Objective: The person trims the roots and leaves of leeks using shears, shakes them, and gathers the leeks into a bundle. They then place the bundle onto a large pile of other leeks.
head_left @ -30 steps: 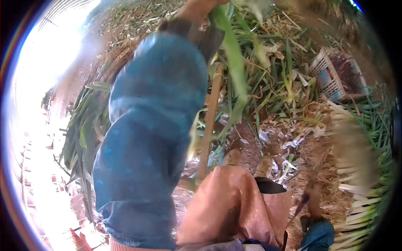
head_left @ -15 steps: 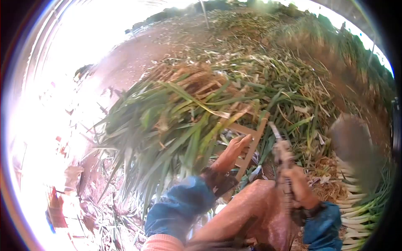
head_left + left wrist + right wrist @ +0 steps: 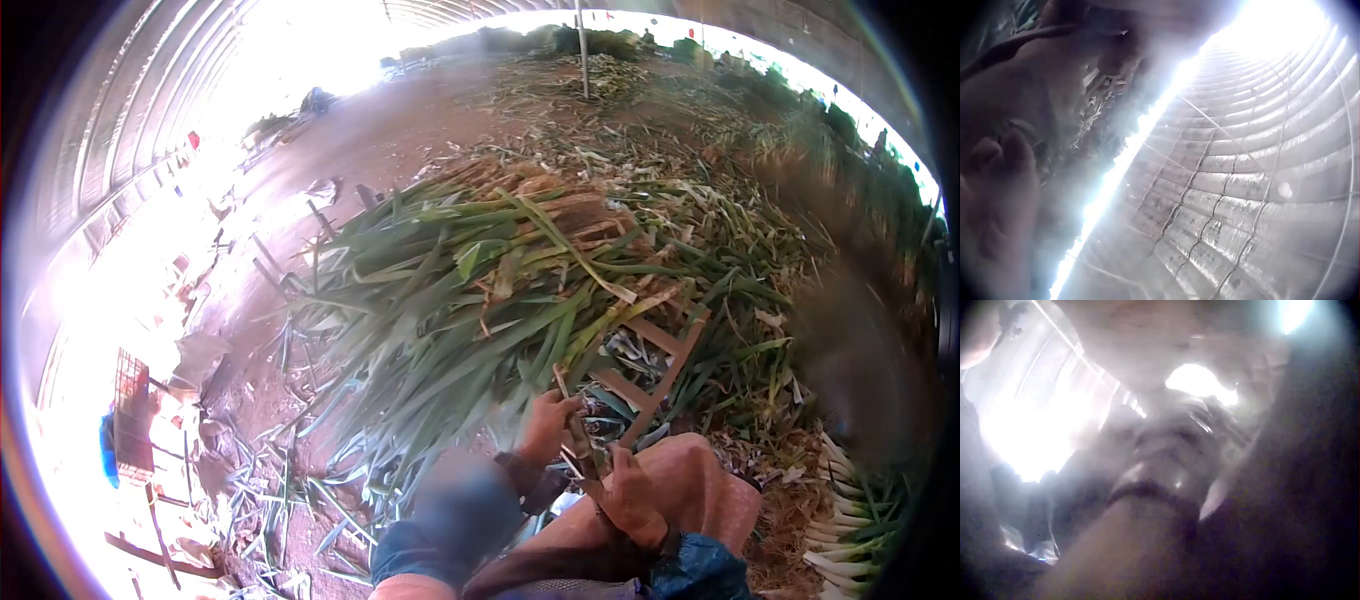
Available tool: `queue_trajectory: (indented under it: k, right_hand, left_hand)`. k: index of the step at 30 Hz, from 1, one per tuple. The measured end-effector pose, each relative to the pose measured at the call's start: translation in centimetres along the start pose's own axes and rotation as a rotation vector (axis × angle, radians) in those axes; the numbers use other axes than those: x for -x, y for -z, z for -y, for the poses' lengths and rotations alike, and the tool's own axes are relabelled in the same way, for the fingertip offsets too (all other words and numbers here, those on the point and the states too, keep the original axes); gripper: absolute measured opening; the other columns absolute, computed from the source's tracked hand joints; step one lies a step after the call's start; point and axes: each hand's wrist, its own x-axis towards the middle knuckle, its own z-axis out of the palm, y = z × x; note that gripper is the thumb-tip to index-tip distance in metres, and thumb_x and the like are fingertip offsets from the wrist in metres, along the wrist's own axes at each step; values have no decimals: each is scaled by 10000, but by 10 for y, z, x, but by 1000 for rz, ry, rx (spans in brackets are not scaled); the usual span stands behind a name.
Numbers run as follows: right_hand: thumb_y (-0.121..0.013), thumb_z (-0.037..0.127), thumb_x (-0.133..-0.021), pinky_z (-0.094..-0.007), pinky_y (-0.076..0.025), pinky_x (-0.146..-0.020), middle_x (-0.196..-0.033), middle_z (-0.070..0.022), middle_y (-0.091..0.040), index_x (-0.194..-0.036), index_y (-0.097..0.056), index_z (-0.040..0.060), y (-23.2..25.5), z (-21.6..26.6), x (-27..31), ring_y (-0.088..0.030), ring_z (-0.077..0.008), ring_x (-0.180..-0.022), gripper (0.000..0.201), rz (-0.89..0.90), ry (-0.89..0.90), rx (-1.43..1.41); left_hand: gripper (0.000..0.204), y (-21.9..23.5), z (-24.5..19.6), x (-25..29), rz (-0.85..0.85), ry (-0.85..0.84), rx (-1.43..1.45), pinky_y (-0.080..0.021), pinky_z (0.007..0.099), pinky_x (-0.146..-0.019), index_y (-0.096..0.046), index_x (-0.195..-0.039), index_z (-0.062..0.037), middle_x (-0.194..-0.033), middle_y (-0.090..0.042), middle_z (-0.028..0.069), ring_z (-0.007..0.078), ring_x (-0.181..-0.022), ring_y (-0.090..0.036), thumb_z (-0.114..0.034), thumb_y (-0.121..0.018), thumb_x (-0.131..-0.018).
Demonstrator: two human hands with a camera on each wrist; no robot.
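Both hands meet over the person's lap at a narrow, stick-like tool [image 3: 578, 440] with a brown, wrapped-looking shaft and a thin upper end. My left hand [image 3: 546, 425] curls its fingers at the upper part of this tool. Lower down, my right hand [image 3: 630, 500] grips it just above the knee. The kind of tool I cannot tell. In the left wrist view, curled fingers [image 3: 1004, 169] appear dark at the left edge. Glare and blur cover most of the right wrist view, where the hand [image 3: 1166, 456] shows against bright light.
A large heap of long-leaved leeks or big green onions [image 3: 450, 290] lies ahead. Beside it, a wooden frame [image 3: 665, 375] stands near the knee. A row of trimmed white stalks [image 3: 840, 540] lies at right. Leaf scraps [image 3: 280, 500] and a red crate [image 3: 132, 415] are at left.
First the left arm reached far forward with a green stalk in view. It then came back to the lap, and the right hand brought the tool to it. The view tilted up.
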Motion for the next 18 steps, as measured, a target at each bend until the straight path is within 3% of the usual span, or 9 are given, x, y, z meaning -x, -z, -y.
queue_trajectory:
  k: [5, 6, 9, 13, 15, 17, 18]
  right_hand:
    - [-649, 254, -761, -370, -391, -838, -1156, -132, -395, -1256, -324, 11, -28, -20, -16, -450, -251, -1009, 640, 41, -58, -26]
    - [-658, 253, -756, -373, -387, -854, -1180, -138, -388, -1271, -315, 10, -35, -26, -16, -445, -256, -1032, 665, 52, -68, -23]
    - [-683, 250, -739, -382, -374, -900, -1255, -156, -364, -1315, -285, 7, -45, -34, -25, -429, -270, -1100, 740, 86, -66, -10]
    - [-707, 235, -722, -389, -342, -971, -1354, -166, -306, -1375, -230, 6, -47, -11, -32, -385, -281, -1193, 840, 133, 61, 18]
    - [-677, 177, -734, -387, -335, -974, -1276, -147, -387, -1337, -290, 2, -52, 27, -35, -393, -276, -1163, 737, 42, -10, 15]
    - [-637, 151, -761, -377, -400, -910, -1190, -137, -472, -1275, -368, 2, -52, -9, -39, -475, -255, -1073, 599, -36, 106, 128]
    - [-616, 153, -774, -360, -424, -855, -1095, -123, -506, -1204, -412, 9, -49, -22, -48, -504, -237, -991, 497, -80, -1, 6]
  left_hand:
    - [191, 0, 0, 4, -37, -35, -132, -387, 276, -518, -593, -828, 48, -672, -538, 26, 105, -589, -471, -136, -598, -778]
    - [201, 5, 3, 1, -17, -105, -154, -387, 280, -515, -592, -823, 53, -671, -536, 28, 107, -589, -474, -143, -599, -781]
    - [219, 23, 19, -15, -8, -7, -20, -394, 283, -525, -590, -828, 61, -680, -541, 34, 111, -603, -483, -155, -595, -790]
    - [260, 40, 15, -17, 54, -65, -130, -408, 278, -582, -599, -862, 65, -704, -550, 31, 132, -644, -507, -189, -601, -805]
    - [286, 44, 6, -11, 84, -80, -143, -412, 276, -617, -590, -920, 62, -735, -560, 42, 137, -670, -515, -209, -582, -828]
    - [301, 48, 11, -14, 104, -90, -72, -424, 293, -678, -578, -988, 45, -824, -576, 61, 157, -731, -532, -226, -542, -862]
    - [304, 52, 24, -21, 109, -95, 2, -433, 312, -721, -570, -1027, 30, -898, -587, 75, 174, -779, -545, -233, -512, -884]
